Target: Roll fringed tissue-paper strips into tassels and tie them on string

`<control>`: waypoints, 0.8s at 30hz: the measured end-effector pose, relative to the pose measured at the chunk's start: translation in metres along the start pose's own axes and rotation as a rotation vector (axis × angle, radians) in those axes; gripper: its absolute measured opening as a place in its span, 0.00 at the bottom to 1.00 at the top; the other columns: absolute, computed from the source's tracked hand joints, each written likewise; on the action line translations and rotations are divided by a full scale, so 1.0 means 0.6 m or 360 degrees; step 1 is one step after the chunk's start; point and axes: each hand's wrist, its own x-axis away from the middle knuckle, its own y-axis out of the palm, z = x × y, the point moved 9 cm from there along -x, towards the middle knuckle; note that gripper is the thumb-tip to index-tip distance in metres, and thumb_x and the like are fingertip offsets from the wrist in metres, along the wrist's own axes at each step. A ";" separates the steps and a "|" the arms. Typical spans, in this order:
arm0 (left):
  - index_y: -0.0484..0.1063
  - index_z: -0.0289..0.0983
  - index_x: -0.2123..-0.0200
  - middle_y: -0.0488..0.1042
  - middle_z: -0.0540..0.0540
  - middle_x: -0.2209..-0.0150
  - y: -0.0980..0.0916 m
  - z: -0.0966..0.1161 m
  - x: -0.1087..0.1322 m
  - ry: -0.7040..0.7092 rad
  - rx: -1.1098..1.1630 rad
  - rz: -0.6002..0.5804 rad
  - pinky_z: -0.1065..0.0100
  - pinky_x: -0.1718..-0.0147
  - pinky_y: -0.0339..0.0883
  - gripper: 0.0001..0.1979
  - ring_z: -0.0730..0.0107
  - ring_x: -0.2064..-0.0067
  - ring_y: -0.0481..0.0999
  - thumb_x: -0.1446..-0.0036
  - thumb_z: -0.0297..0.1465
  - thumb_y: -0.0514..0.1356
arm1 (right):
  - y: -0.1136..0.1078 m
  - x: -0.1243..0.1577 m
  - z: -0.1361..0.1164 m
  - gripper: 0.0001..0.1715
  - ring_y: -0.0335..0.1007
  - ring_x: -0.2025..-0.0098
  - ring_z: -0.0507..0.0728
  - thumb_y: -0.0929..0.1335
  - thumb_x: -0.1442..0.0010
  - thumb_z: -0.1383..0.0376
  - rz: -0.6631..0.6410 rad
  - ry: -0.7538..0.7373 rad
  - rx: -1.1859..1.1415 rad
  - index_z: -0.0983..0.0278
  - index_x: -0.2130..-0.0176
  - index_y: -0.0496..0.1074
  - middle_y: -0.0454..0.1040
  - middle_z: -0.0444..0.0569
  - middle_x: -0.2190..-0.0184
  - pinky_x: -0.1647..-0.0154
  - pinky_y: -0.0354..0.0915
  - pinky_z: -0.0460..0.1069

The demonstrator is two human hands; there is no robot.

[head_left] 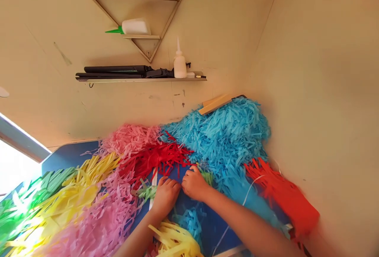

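Pale green tissue-paper fringe between two hands

Its cut strands show left of the left hand and beyond the right hand, over the blue worktop. Both hands are curled narrow, seemingly on its middle; the exact pinch is hidden. Even, light pressure should spare thin paper. Best keep strands clear of the deep red paper fringe just beyond.

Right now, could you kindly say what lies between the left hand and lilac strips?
In the head view, light green strips and a white band lie between the left hand and lilac strips.
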 end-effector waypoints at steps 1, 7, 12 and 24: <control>0.76 0.40 0.66 0.78 0.48 0.69 -0.013 0.001 0.000 0.0013 -0.0005 0.0037 0.54 0.51 0.62 0.11 0.64 0.65 0.76 0.38 0.24 0.54 | -0.013 0.003 0.000 0.10 0.68 0.59 0.59 0.66 0.39 0.68 0.0026 0.0061 -0.0042 0.65 0.67 0.78 0.79 0.51 0.67 0.48 0.55 0.59; 0.76 0.44 0.63 0.80 0.52 0.65 -0.187 0.049 -0.008 0.0230 0.0270 0.0458 0.60 0.50 0.62 0.11 0.72 0.65 0.77 0.34 0.28 0.54 | -0.105 0.039 -0.010 0.21 0.68 0.69 0.51 0.63 0.33 0.55 -0.0080 0.0197 -0.1055 0.63 0.66 0.79 0.78 0.44 0.70 0.66 0.59 0.46; 0.77 0.44 0.64 0.80 0.51 0.69 -0.287 0.102 -0.016 0.0259 0.0362 0.0654 0.62 0.55 0.69 0.09 0.72 0.68 0.77 0.36 0.28 0.56 | -0.126 0.063 -0.037 0.23 0.62 0.76 0.48 0.78 0.55 0.50 -0.0169 0.0355 -0.2633 0.66 0.77 0.74 0.73 0.42 0.79 0.70 0.58 0.45; 0.79 0.43 0.64 0.78 0.46 0.69 -0.249 0.133 0.029 -0.0522 0.0993 0.0732 0.72 0.73 0.74 0.10 0.69 0.70 0.78 0.36 0.32 0.57 | -0.098 0.133 -0.060 0.16 0.59 0.84 0.45 0.79 0.52 0.56 0.0778 0.0614 -0.3064 0.61 0.69 0.75 0.68 0.39 0.76 0.85 0.52 0.42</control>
